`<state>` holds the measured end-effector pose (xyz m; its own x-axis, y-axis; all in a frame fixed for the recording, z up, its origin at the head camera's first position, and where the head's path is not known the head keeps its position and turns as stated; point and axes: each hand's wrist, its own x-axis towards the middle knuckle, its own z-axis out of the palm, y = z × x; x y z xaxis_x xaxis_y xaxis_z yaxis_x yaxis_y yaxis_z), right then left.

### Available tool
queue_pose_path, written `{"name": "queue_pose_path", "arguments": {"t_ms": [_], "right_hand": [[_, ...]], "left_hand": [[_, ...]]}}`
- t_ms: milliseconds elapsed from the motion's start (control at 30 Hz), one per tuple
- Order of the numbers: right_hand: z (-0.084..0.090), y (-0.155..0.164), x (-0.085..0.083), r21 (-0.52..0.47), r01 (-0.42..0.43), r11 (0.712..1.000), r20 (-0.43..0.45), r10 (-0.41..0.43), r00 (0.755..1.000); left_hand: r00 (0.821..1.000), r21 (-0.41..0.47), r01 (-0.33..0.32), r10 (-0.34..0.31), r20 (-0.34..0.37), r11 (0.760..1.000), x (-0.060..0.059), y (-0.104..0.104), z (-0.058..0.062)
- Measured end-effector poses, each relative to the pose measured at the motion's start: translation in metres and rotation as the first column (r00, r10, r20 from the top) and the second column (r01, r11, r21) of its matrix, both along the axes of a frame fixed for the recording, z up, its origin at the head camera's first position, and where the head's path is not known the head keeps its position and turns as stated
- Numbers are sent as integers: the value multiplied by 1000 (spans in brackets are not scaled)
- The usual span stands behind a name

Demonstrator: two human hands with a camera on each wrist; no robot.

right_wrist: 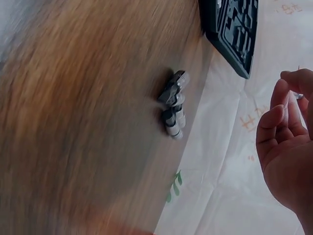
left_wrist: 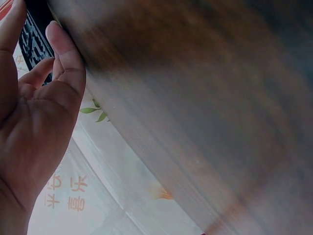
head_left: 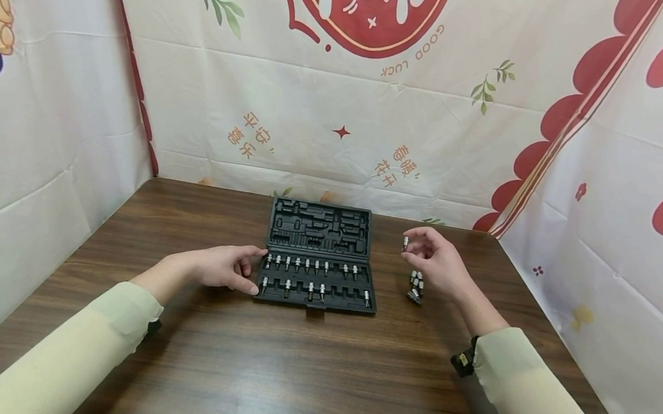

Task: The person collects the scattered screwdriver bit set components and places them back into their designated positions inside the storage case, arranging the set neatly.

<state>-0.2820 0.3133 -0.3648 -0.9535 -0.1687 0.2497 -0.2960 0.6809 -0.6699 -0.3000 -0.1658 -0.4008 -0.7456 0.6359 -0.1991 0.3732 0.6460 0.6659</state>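
Observation:
A black socket bit case (head_left: 316, 303) lies unfolded on the table, its moulded lid (head_left: 320, 227) at the back. Two rows of silver bit sockets (head_left: 297, 264) stand in its lower half, with gaps among them. At the case's left edge, my left hand (head_left: 220, 266) touches it with outstretched thumb and index finger. My right hand (head_left: 434, 259) pinches a small bit socket (head_left: 405, 243) between thumb and fingertips, raised to the right of the case. Below that hand, several loose bit sockets (right_wrist: 174, 105) lie clustered on the table. In the right wrist view, the fingers mostly hide the held socket.
The brown wooden table (head_left: 274, 370) extends in front of the case and to both sides. Printed white cloth (head_left: 316, 97) hangs behind the table, with more cloth at the left and right sides. A dark wrist strap (head_left: 464, 360) circles the right wrist.

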Motion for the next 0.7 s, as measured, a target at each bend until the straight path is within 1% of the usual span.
{"name": "queue_pose_path", "arguments": {"t_ms": [433,700], "right_hand": [[2,-20,-3,-4,-31,999,12,31,999],[0,-34,-4,-19,-56,998,41,57,998]], "left_hand": [[1000,-4,-1,1,6,1000,0,0,1],[1000,4,1,-1,13,1000,0,0,1]]}}
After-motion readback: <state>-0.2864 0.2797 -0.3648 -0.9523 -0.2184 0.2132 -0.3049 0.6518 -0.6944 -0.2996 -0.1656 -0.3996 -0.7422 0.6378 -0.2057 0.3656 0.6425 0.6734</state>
